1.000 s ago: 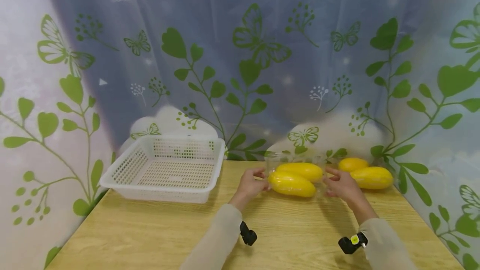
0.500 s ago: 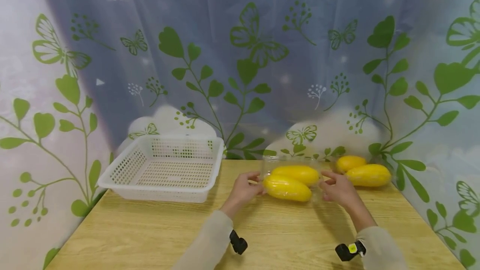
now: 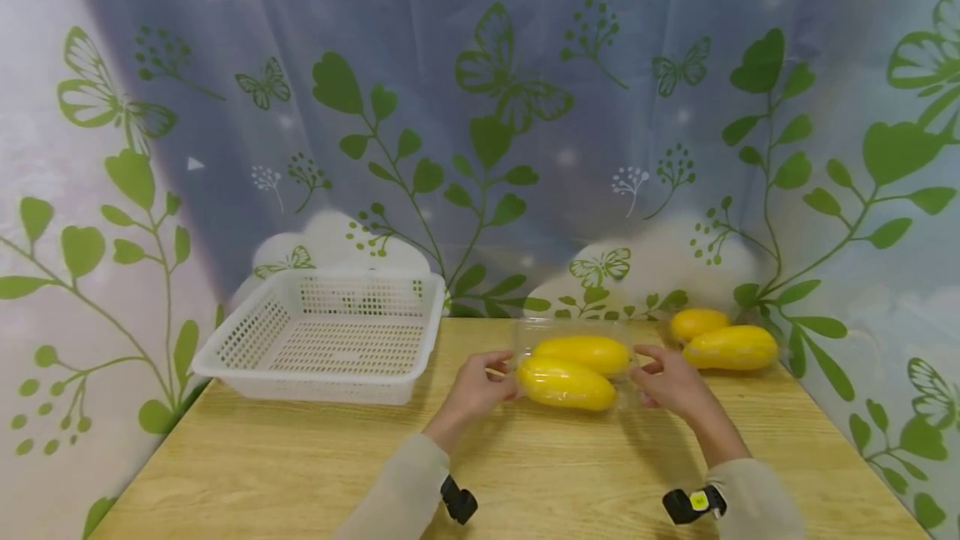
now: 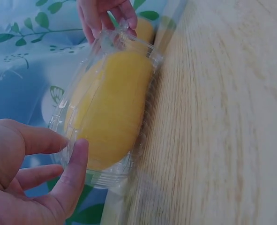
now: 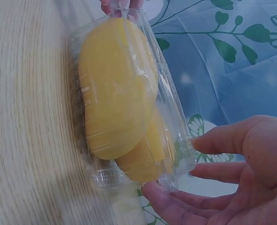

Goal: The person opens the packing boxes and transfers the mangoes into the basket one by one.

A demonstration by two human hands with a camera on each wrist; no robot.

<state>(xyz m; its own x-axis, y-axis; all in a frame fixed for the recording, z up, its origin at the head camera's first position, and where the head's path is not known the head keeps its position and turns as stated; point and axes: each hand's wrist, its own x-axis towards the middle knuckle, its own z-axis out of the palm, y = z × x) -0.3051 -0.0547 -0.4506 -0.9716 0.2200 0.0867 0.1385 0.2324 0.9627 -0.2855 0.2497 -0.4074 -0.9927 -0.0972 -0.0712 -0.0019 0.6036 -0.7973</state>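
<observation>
A clear plastic clamshell box (image 3: 570,326) holds two long yellow fruits that look like mangoes, one in front (image 3: 566,384) and one behind (image 3: 587,350). My left hand (image 3: 476,386) pinches the box's left end between thumb and fingers; the left wrist view shows these fingertips on the clear rim (image 4: 58,115). At the opposite end, my right hand (image 3: 671,382) grips the box's edge, thumb and fingers on either side of the plastic corner (image 5: 187,159) in the right wrist view. The box is low over the wooden table (image 3: 540,473).
To the left stands a white perforated plastic basket (image 3: 300,390). Beyond my right hand, at the back right, lie more yellow fruits (image 3: 731,348) with clear plastic around them. A curtain (image 3: 420,148) printed with leaves and butterflies hangs right behind the table's far edge.
Both hands have brought the box nearer to me and a little to the left, away from the fruits at the right. The head view has shifted slightly.
</observation>
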